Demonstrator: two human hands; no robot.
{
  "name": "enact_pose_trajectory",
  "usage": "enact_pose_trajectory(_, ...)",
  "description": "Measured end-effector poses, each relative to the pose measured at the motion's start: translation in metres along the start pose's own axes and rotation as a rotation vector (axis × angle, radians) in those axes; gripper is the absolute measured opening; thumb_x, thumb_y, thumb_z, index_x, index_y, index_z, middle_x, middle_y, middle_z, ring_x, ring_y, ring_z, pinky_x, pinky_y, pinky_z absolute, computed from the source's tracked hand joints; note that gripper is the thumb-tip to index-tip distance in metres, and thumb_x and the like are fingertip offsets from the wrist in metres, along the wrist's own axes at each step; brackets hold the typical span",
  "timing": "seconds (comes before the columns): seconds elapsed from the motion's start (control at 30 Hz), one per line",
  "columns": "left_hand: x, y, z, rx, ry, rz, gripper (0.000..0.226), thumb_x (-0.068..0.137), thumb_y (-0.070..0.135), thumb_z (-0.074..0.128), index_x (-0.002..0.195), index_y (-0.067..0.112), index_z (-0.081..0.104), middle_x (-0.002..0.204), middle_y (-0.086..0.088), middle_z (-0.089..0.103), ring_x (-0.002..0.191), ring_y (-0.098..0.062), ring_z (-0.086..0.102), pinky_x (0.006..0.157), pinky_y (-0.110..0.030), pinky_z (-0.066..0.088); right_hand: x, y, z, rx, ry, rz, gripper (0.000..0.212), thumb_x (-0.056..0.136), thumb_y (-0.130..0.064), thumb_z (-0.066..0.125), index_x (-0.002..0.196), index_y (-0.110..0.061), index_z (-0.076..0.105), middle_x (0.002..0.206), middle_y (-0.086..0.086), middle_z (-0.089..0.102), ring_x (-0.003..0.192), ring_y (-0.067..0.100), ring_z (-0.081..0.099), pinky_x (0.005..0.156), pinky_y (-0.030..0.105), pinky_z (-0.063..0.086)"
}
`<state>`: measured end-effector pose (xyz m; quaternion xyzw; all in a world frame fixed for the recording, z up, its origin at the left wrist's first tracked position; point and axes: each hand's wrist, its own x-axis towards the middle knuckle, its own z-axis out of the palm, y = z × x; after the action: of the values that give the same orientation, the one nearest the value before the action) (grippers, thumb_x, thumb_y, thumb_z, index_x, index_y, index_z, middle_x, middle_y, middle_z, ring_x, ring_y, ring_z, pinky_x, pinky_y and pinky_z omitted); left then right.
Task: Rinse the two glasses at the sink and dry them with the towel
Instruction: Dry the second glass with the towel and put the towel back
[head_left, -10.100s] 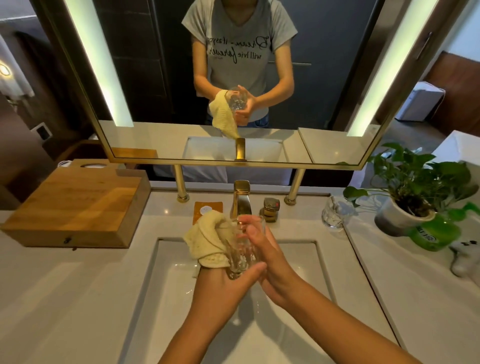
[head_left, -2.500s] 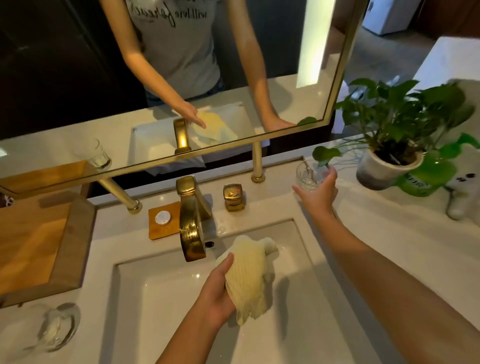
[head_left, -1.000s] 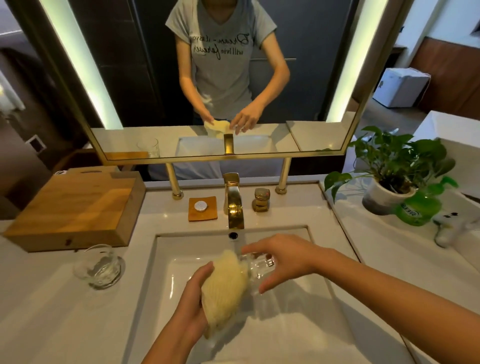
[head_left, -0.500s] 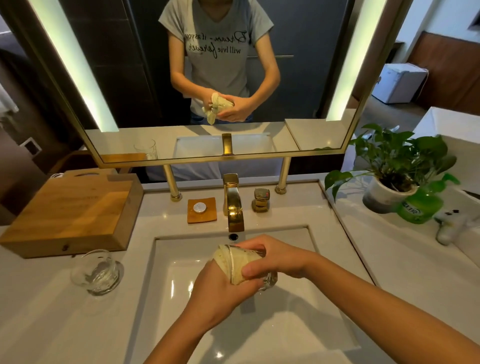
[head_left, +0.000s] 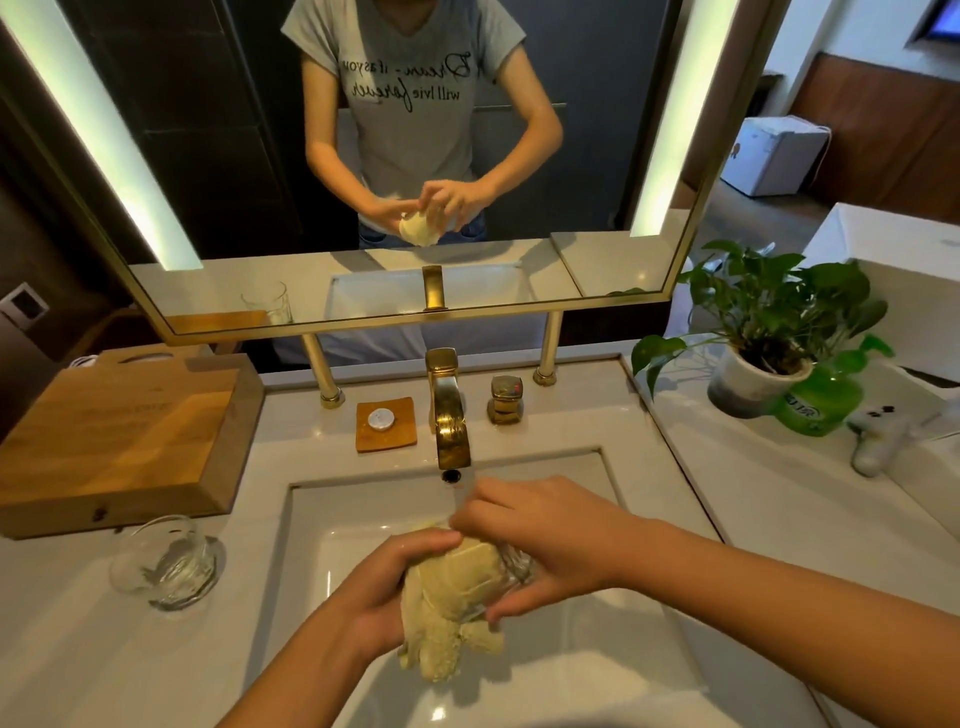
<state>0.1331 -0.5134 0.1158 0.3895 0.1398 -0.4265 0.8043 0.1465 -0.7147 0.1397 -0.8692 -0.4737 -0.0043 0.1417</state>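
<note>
- White rectangular sink basin (head_left: 322, 519): centre, near. Both hands are over it.
- Light wooden box (head_left: 114, 441): far left on the counter.
- Right hand (head_left: 545, 540): fingers curled round a clear drinking glass (head_left: 514, 566), held on its side over the basin.
- Left hand (head_left: 374, 597): fingers gripping a pale yellow bunched towel (head_left: 452, 587), pressed against that glass. Inside or around it, can't tell.
- Gold faucet (head_left: 449, 415): far centre, just beyond the hands.
- Second clear glass (head_left: 166, 561): upright on the counter left of the basin, near side of the box, untouched.
</note>
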Motion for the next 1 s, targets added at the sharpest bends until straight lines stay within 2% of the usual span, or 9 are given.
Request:
enact_pose_trajectory(0.17, -0.007, 0.008, 0.013, 0.068, -0.017, 0.028, 0.062, 0.042, 0.023, 0.093, 0.097, 0.003, 0.073, 0.093, -0.022, 0.068, 0.083, -0.032, 0.066, 0.075, -0.042, 0.054, -0.01, -0.002, 0.021, 0.379, 0.268, 0.225, 0.059, 0.071, -0.053, 0.077, 0.115, -0.022, 0.053, 0.105, -0.006, 0.059, 0.086, 0.006, 0.057, 0.068, 0.025, 0.051)
enact_pose_trajectory(0.3, -0.024, 0.023, 0.035, 0.612, 0.088, 0.259, 0.03, 0.067, 0.019, 0.073, 0.097, 0.016, 0.066, 0.074, -0.002, 0.075, 0.065, -0.01, 0.069, 0.058, -0.026, 0.056, 0.004, -0.014, 0.023, 1.034, 0.387, 0.615, 0.051, 0.067, -0.043, 0.08, 0.105, -0.023, 0.054, 0.1, 0.0, 0.062, 0.077, 0.013, 0.066, 0.055, 0.024, 0.055)
enact_pose_trajectory(0.43, -0.02, 0.017, 0.046, 1.647, 0.318, 0.468, 0.04, 0.075, 0.044, 0.07, 0.109, 0.025, 0.063, 0.104, 0.005, 0.068, 0.093, -0.008, 0.063, 0.083, -0.028, 0.051, 0.012, -0.011, 0.034, 2.021, 0.025, 0.922, 0.064, 0.06, -0.057, 0.082, 0.1, -0.011, 0.063, 0.071, 0.006, 0.064, 0.048, 0.011, 0.06, 0.044, 0.018, 0.05)
enact_pose_trajectory(0.5, -0.017, 0.01, 0.046, 1.887, 0.506, 0.47, 0.055, 0.07, 0.062, 0.06, 0.114, 0.029, 0.06, 0.111, 0.008, 0.063, 0.102, -0.011, 0.058, 0.089, -0.027, 0.046, 0.011, -0.011, 0.038, 2.188, -0.105, 0.932, 0.064, 0.057, -0.06, 0.083, 0.095, -0.012, 0.069, 0.068, 0.005, 0.065, 0.046, 0.01, 0.059, 0.045, 0.015, 0.049)
enact_pose_trajectory(0.63, -0.019, 0.019, 0.033, 1.22, 0.343, 0.56, 0.048, 0.063, 0.047, 0.074, 0.105, 0.026, 0.064, 0.094, 0.003, 0.071, 0.084, -0.01, 0.067, 0.072, -0.028, 0.056, 0.01, -0.006, 0.02, 1.83, -0.018, 0.879, 0.055, 0.075, -0.061, 0.066, 0.113, -0.022, 0.064, 0.103, 0.006, 0.067, 0.085, 0.02, 0.07, 0.067, 0.028, 0.061)
enact_pose_trajectory(0.7, -0.019, 0.022, 0.027, 0.662, 0.277, 0.367, 0.046, 0.068, 0.021, 0.081, 0.109, 0.014, 0.063, 0.093, -0.01, 0.073, 0.078, -0.019, 0.071, 0.063, -0.03, 0.059, 0.014, -0.005, 0.008, 1.277, 0.193, 0.773, 0.048, 0.082, -0.054, 0.063, 0.123, -0.032, 0.052, 0.116, -0.002, 0.059, 0.101, 0.016, 0.064, 0.079, 0.036, 0.06)
enact_pose_trajectory(0.8, -0.016, 0.015, 0.028, 0.011, 0.146, 0.068, 0.041, 0.073, 0.025, 0.066, 0.107, 0.003, 0.072, 0.098, -0.022, 0.072, 0.079, -0.033, 0.071, 0.076, -0.044, 0.057, 0.018, -0.003, -0.004, 0.585, 0.199, 0.467, 0.054, 0.085, -0.053, 0.062, 0.131, -0.035, 0.042, 0.127, -0.009, 0.056, 0.109, 0.008, 0.057, 0.088, 0.034, 0.055)
enact_pose_trajectory(0.9, -0.015, 0.005, 0.031, -0.165, 0.07, -0.001, 0.055, 0.073, 0.045, 0.058, 0.1, 0.001, 0.074, 0.102, -0.024, 0.071, 0.082, -0.035, 0.071, 0.078, -0.044, 0.056, 0.013, 0.0, 0.005, 0.265, 0.202, 0.274, 0.056, 0.083, -0.06, 0.051, 0.125, -0.024, 0.047, 0.117, -0.004, 0.058, 0.094, 0.013, 0.058, 0.074, 0.03, 0.052)
enact_pose_trajectory(1.0, -0.016, -0.002, 0.04, 0.034, 0.115, 0.179, 0.045, 0.072, 0.035, 0.067, 0.104, 0.005, 0.071, 0.097, -0.022, 0.072, 0.083, -0.033, 0.068, 0.076, -0.044, 0.055, 0.009, 0.002, 0.015, 0.536, 0.389, 0.39, 0.041, 0.081, -0.058, 0.045, 0.102, -0.023, 0.052, 0.09, -0.002, 0.06, 0.075, 0.014, 0.057, 0.062, 0.034, 0.051)
